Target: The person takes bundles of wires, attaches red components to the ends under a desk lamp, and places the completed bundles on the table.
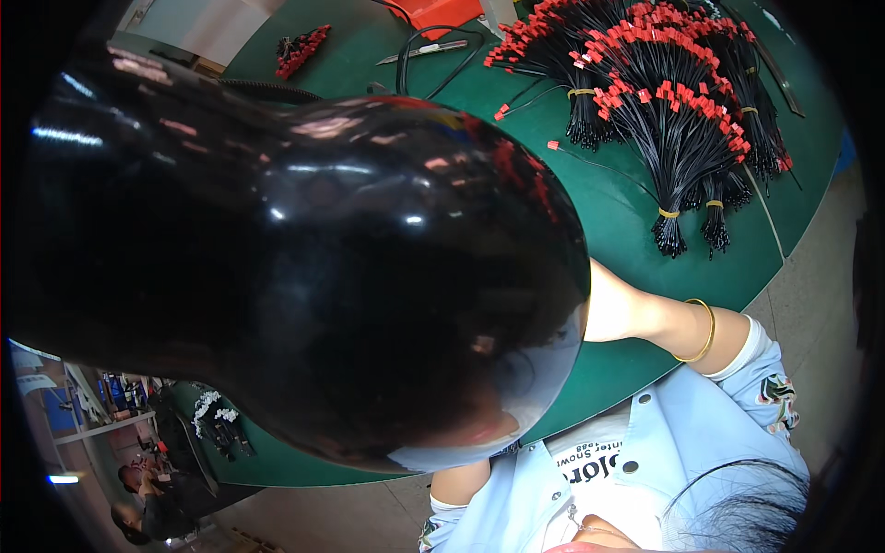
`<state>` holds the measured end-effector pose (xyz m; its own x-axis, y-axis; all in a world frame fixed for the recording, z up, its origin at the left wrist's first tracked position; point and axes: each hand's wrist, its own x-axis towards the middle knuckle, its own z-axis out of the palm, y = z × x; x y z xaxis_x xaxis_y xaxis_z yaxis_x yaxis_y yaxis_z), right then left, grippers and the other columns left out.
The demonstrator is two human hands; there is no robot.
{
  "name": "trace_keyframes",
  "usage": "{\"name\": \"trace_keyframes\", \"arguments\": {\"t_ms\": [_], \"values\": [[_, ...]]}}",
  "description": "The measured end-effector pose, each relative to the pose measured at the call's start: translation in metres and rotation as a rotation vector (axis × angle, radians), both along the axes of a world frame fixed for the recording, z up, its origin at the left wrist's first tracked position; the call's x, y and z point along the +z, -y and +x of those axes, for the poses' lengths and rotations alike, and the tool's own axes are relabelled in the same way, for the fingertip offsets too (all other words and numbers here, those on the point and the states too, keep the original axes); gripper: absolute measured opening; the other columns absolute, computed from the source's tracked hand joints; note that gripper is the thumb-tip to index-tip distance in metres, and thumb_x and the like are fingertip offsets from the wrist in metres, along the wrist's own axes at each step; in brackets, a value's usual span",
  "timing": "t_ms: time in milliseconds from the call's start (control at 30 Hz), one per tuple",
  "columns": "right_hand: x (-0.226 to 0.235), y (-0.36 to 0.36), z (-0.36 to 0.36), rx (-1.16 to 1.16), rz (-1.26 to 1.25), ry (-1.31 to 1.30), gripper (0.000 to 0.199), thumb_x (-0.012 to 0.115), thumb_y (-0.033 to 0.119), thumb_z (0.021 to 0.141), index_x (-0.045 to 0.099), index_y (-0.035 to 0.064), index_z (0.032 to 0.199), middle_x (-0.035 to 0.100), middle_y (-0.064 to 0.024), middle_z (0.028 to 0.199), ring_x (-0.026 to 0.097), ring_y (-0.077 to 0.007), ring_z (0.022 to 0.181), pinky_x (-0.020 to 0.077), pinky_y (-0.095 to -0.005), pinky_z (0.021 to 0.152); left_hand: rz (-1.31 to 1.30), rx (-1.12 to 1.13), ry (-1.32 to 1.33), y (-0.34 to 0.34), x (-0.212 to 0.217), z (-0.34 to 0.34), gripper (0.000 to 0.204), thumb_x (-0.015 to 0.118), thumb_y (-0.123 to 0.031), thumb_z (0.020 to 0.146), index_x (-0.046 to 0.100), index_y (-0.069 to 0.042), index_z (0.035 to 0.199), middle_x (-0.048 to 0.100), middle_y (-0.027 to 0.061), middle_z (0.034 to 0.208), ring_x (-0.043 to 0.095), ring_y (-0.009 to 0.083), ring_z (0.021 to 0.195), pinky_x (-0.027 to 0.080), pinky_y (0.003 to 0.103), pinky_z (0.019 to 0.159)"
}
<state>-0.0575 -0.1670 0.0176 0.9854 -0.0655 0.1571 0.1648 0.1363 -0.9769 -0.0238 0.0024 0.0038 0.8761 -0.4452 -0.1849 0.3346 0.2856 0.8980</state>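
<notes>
A large, glossy black bell-shaped housing (415,267), like a lamp shade, fills the middle and left of the view and hides the work spot behind it. My right hand (607,302) reaches behind its right edge; only the wrist side shows, with a gold bangle (708,332) on the forearm. Below the housing a short piece of my left forearm (461,481) shows, its hand covered. Whatever either hand touches is hidden. To the right, a bundle of black wires with red connectors (678,152), tied with a yellow band, lies nearest my right hand.
More red-tipped wire bundles (583,115) lie at the far right of the green table (636,378). Tweezers (422,52), a black cable (403,57) and a red container (442,14) are at the back. White-tipped wires (217,415) lie left; another person (152,502) sits beyond.
</notes>
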Motion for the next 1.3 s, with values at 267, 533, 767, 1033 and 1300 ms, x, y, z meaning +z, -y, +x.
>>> {"name": "trace_keyframes", "arguments": {"t_ms": [267,533,767,1033,1300], "values": [[0.007,-0.005,-0.001,-0.033,0.059,0.018,0.021,0.063,0.018,0.071,0.055,0.003,0.082,0.058,-0.0051,0.072,0.054,-0.0114,0.068,0.0424,-0.0253,0.064,-0.048,0.111,-0.081,0.002,0.004,-0.005,0.023,0.049,0.002,0.075,0.044,0.005,0.097,0.054,0.0111,0.086,0.054,0.0154,0.071,0.045,0.024,0.063],[0.007,-0.007,-0.001,-0.078,0.01,-0.009,0.02,0.066,0.019,0.069,0.054,0.0032,0.074,0.056,-0.0043,0.066,0.053,-0.0103,0.062,0.0419,-0.0242,0.059,0.138,0.042,0.18,0.0,-0.001,-0.006,0.027,0.052,0.007,0.072,0.048,0.008,0.098,0.055,0.0117,0.092,0.055,0.0148,0.079,0.043,0.023,0.071],[0.005,-0.006,-0.001,-0.062,-0.008,-0.036,0.024,0.067,0.02,0.067,0.05,0.0034,0.067,0.054,-0.004,0.062,0.05,-0.0092,0.058,0.0403,-0.0247,0.054,0.195,-0.01,0.167,-0.004,-0.003,-0.007,0.017,0.052,0.007,0.071,0.052,0.008,0.088,0.056,0.0106,0.078,0.053,0.0138,0.065,0.041,0.023,0.059],[0.003,-0.007,-0.001,-0.031,-0.01,0.025,0.021,0.065,0.018,0.069,0.053,0.0024,0.075,0.057,-0.0057,0.066,0.055,-0.0105,0.063,0.0431,-0.0237,0.059,-0.056,-0.058,-0.006,-0.001,0.001,-0.007,0.019,0.053,0.006,0.07,0.051,0.009,0.089,0.056,0.0114,0.081,0.053,0.0147,0.066,0.042,0.024,0.06],[0.006,-0.001,-0.004,-0.064,0.007,0.054,0.023,0.062,0.016,0.071,0.054,0.0035,0.088,0.058,-0.0055,0.076,0.056,-0.0112,0.071,0.0437,-0.0256,0.065,0.084,0.053,0.086,0.005,0.006,-0.007,0.021,0.053,0.005,0.072,0.05,0.008,0.092,0.055,0.0094,0.081,0.052,0.0127,0.066,0.042,0.023,0.061]]}}
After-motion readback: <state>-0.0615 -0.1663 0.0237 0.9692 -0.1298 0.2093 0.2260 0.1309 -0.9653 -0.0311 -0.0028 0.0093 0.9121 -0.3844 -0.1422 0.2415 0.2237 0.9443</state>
